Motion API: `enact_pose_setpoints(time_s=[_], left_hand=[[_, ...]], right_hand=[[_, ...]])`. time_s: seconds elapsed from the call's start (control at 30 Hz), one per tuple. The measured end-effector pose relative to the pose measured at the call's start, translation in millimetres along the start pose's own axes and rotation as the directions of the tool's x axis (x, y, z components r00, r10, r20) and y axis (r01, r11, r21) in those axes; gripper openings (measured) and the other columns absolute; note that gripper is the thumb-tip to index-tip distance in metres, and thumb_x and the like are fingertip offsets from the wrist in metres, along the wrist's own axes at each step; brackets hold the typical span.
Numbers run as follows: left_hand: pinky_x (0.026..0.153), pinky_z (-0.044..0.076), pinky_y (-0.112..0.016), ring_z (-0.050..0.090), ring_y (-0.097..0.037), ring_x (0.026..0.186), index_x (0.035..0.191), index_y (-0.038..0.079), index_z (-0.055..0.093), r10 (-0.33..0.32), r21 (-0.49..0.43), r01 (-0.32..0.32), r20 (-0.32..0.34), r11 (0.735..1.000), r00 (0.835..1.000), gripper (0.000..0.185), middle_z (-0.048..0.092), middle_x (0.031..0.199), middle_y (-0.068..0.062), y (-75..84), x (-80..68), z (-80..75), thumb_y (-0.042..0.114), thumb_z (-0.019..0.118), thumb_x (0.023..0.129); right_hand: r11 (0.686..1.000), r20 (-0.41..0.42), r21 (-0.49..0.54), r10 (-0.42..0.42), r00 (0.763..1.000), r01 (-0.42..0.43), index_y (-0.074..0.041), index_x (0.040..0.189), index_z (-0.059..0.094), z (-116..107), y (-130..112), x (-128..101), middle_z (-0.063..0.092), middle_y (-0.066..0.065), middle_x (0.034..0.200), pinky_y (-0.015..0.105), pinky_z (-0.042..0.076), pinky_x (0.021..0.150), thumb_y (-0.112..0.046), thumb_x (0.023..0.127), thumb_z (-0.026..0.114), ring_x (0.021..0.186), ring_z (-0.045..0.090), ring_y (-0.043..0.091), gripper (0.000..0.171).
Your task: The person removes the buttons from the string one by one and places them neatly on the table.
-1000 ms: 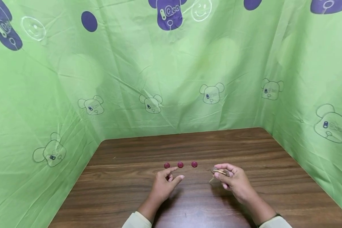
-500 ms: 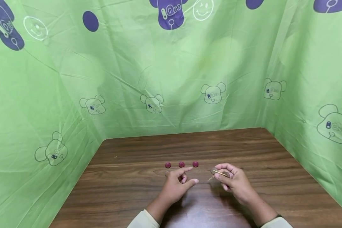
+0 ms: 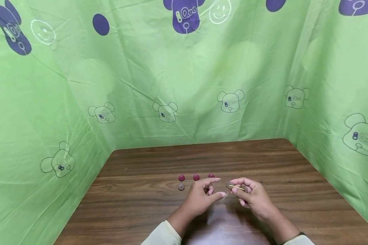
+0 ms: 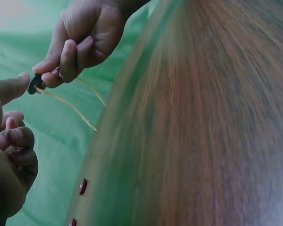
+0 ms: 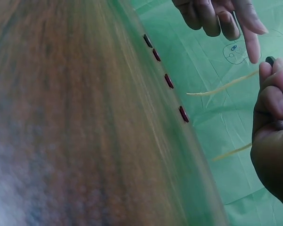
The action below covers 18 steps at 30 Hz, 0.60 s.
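Where the head view looks down: the right grip (image 3: 254, 195) pinches a brown button (image 3: 228, 185) above the counter (image 3: 125, 204), a yellow cord (image 3: 237, 187) lying across it; a second brown disc (image 3: 246, 188) shows against the fingers.
Left grip, head view: the left grip (image 3: 200, 195) is just beside, thumb and forefinger apart; whether the thumb meets the cord, I cannot tell.
Buttons lying flat, head view: three red buttons (image 3: 196, 177) in a row, a loose brown button (image 3: 181, 187) just below the leftmost.
Brown button, left wrist view: tilted on edge at the right fingertips; probably light, stiff, a little slippery, best taken by the rim.
Yellow cord, right wrist view: two strands extend past the right grip; likely soft, easiest pinched near an end.
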<state>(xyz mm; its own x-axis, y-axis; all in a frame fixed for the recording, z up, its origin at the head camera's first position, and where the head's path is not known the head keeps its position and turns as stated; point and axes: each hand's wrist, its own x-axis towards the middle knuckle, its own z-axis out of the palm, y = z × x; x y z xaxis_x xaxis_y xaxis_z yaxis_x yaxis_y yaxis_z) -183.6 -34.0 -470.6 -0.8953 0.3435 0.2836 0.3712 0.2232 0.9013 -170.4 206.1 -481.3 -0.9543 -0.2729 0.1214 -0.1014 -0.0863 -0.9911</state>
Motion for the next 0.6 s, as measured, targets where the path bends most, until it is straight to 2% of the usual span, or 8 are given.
enact_pose_setpoints(time_s=[0.13,0.33,0.6], left_hand=[[0.063,0.037,-0.012,0.041,0.005,0.066,0.131,0.006,0.077,0.017,-0.002,-0.017,0.003,1.0,1.0,0.045,0.05,0.075,-0.009,0.5,3.4,5.6,0.019,0.091,0.091],[0.058,0.035,-0.011,0.037,0.004,0.06,0.131,0.003,0.077,0.021,-0.024,-0.021,0.0,0.999,1.0,0.044,0.05,0.074,-0.017,1.0,7.4,13.0,0.018,0.09,0.091],[0.055,0.032,-0.012,0.033,0.004,0.056,0.125,0.003,0.081,0.011,-0.037,-0.011,0.004,0.999,1.0,0.036,0.042,0.066,0.003,1.3,4.8,17.9,0.018,0.089,0.093]], right_hand=[[1.0,-0.012,-0.01,-0.015,1.0,0.015,0.008,0.128,0.066,0.2,1.4,0.0,0.075,-0.005,0.093,0.015,0.041,0.049,-0.002,0.103,0.071,0.058,0.056,0.001,0.027],[0.998,0.004,-0.04,-0.046,0.999,0.046,0.013,0.126,0.065,-0.7,3.4,0.6,0.068,-0.008,0.085,0.015,0.04,0.047,-0.002,0.102,0.072,0.056,0.055,0.001,0.029],[0.996,0.023,-0.058,-0.064,0.998,0.065,0.014,0.125,0.065,0.0,6.3,0.6,0.066,-0.008,0.076,0.016,0.04,0.047,-0.002,0.103,0.071,0.056,0.054,0.0,0.028]])
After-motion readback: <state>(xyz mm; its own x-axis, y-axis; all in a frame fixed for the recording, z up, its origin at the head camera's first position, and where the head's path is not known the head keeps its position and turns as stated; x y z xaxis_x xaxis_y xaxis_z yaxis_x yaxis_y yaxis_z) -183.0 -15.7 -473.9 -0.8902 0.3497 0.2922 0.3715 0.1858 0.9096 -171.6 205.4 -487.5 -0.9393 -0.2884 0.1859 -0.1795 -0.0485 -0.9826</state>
